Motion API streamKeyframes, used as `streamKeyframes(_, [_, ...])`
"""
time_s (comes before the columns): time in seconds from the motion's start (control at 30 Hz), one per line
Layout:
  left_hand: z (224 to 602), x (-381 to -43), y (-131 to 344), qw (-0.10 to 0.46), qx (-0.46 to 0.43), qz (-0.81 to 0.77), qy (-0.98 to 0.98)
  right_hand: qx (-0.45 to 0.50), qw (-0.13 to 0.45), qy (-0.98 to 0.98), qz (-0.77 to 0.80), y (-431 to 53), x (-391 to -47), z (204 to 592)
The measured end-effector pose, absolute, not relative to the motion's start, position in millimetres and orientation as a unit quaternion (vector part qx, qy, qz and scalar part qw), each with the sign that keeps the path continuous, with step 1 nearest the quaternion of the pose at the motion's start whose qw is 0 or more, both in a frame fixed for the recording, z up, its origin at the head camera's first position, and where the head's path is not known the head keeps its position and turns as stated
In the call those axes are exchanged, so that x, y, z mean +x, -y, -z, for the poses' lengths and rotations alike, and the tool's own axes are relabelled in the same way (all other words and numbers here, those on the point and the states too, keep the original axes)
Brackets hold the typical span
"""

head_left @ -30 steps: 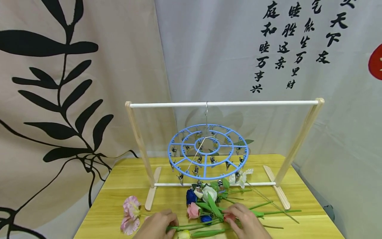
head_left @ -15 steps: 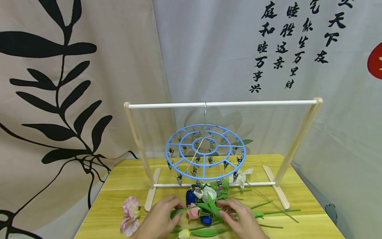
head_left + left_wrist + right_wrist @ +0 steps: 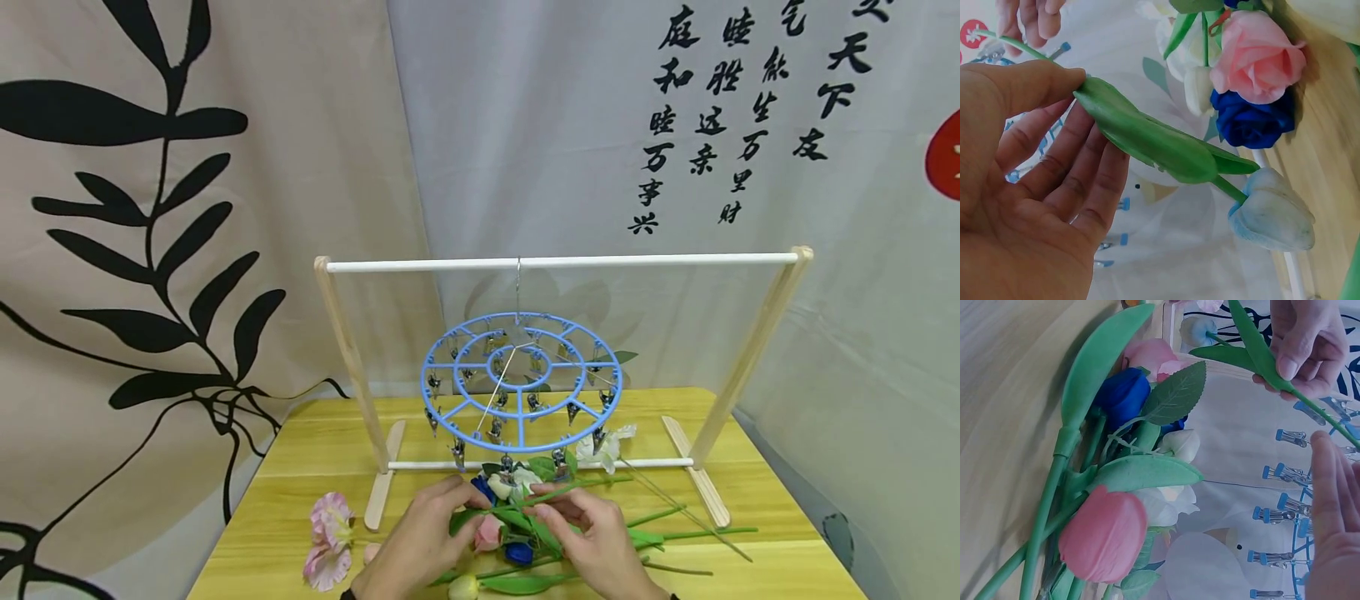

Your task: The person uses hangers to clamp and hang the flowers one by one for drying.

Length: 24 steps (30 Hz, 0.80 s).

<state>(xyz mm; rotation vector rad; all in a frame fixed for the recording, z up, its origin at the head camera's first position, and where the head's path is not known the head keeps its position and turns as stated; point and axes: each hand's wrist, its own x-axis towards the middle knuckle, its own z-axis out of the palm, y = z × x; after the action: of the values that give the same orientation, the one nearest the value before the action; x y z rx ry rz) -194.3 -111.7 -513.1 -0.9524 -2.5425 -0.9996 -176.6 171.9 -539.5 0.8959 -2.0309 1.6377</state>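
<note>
My left hand (image 3: 431, 537) pinches an artificial tulip (image 3: 1272, 209) with a pale blue-white head where its green leaves (image 3: 1154, 137) meet the stem. The left wrist view shows the tulip lifted off the table, its head hanging down to the right. My right hand (image 3: 588, 533) is beside the stem (image 3: 1316, 406), fingers mostly straight; I cannot tell whether it touches. Below lie other artificial flowers: a pink rose (image 3: 1257, 59), blue roses (image 3: 1254, 119), a white bloom (image 3: 1166, 503) and a pink tulip (image 3: 1104, 534). A yellow tulip (image 3: 462, 587) lies near the front.
A blue round clip hanger (image 3: 517, 446) with several metal clips hangs from a white rod (image 3: 637, 260) on a wooden stand (image 3: 750, 358). Pink ruffled flowers (image 3: 328, 542) lie left on the wooden table (image 3: 262, 533). Loose stems (image 3: 712, 530) spread right. A patterned curtain (image 3: 337, 167) hangs behind.
My left hand has risen from the table with the tulip and moved right. My right hand has left a reddish flower and come up beside the tulip's stem.
</note>
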Motion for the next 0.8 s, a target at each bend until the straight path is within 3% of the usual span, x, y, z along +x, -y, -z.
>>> streamKeyframes(0.17, [510, -195, 107, 0.098, -0.333, 0.360, 0.866, 0.328, 0.204, 0.705, -0.594, -171, -177, 537])
streamKeyframes(0.5, [507, -191, 98, 0.132, -0.331, 0.351, 0.866, 0.313, 0.224, 0.702, -0.600, -171, -173, 525])
streamKeyframes(0.8, [499, -186, 88, 0.109, -0.307, 0.406, 0.854, 0.311, 0.264, 0.709, -0.575, -176, -170, 517])
